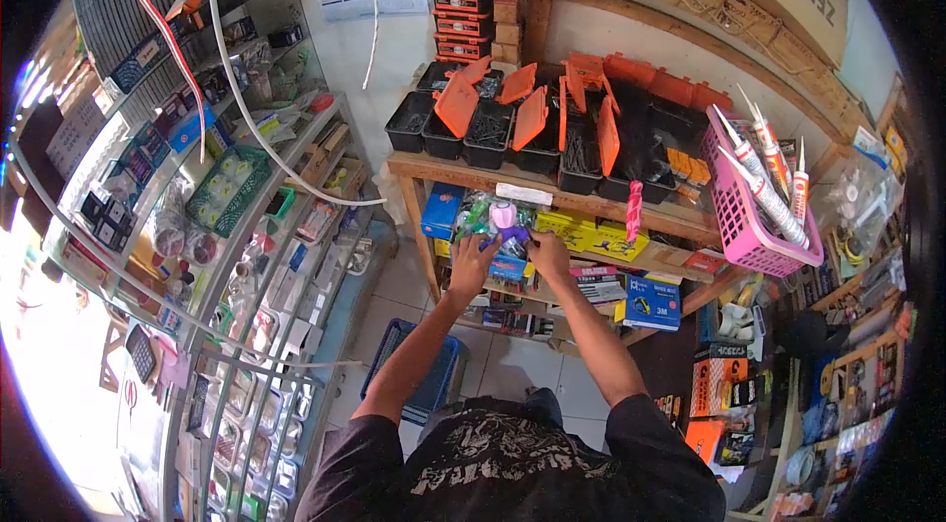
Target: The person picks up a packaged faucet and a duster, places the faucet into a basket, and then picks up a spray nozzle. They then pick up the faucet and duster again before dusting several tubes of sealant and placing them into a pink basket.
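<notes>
Both my arms reach forward to the shelf below the wooden counter. My left hand (475,261) and my right hand (547,254) are on either side of a purple item (514,233), their fingers bent against it. Just above it shows a pale pink and white round item (504,215), among clear and green plastic packs (477,215). A blue box (441,211) stands to the left. To the right lies a yellow package (601,235). What the purple item is cannot be made out.
Black bins with orange lids (488,128) line the wooden counter (473,172). A pink basket (734,197) holds sealant tubes. Glass shelves stand left, a blue basket (399,364) sits on the floor, and a pale cable (241,108) hangs in front.
</notes>
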The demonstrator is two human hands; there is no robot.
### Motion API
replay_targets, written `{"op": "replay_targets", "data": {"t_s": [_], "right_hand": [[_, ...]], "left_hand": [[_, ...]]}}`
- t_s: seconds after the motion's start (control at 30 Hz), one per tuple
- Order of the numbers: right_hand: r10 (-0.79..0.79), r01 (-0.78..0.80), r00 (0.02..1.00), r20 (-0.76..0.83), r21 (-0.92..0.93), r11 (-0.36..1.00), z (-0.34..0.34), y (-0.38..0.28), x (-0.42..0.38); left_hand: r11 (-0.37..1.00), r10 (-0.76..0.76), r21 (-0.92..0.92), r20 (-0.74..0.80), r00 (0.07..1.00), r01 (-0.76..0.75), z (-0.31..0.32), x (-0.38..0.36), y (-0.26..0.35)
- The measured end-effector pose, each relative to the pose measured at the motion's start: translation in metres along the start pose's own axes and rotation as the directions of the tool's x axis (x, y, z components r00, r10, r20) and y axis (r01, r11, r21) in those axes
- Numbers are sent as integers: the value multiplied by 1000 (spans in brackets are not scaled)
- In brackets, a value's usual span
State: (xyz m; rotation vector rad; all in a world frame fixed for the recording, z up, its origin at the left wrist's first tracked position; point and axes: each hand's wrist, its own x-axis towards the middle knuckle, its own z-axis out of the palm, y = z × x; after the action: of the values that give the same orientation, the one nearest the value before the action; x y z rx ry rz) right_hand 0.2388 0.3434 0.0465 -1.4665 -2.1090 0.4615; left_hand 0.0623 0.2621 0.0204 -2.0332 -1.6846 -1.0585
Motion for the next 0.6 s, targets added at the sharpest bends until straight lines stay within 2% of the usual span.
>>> {"op": "replay_targets", "data": {"t_s": [0.13,0.2,0.23,0.3,0.33,0.37,0.43,0.47,0.53,0.57,0.6], "right_hand": [[-73,77,996,52,-77,994,-3,-2,1],[37,-28,989,142,-63,998,-6,-7,0],[29,-20,990,138,-64,998,-3,-6,-1],[-27,27,1000,-10,43,999,10,6,-9],[20,-23,996,85,36,999,11,9,-10],[22,-25,996,83,37,999,14,12,-14],[95,-112,991,91,203,973,22,17,-25],[96,-112,991,91,203,973,30,21,-31],[-38,44,999,-35,169,985,40,21,-42],[-35,41,999,-35,168,985,41,19,-45],[38,-63,996,83,333,941,42,17,-48]], "left_hand": [[999,-25,-30,11,1000,25,-2,2,-2],[999,-50,-8,63,997,50,-2,2,-2],[999,-50,-5,55,997,50,-1,2,-3],[999,-16,34,59,998,14,2,-5,-7],[999,-29,27,80,996,27,0,-6,-7],[999,-26,27,82,996,24,-1,-5,-7],[998,-68,24,96,993,66,-5,-4,-6],[998,-67,24,97,993,65,-8,-4,-4],[985,-132,125,122,984,117,-9,-5,-2],[986,-131,123,124,984,116,-8,-7,-2],[985,-134,124,118,984,119,-6,-7,-3]]}}
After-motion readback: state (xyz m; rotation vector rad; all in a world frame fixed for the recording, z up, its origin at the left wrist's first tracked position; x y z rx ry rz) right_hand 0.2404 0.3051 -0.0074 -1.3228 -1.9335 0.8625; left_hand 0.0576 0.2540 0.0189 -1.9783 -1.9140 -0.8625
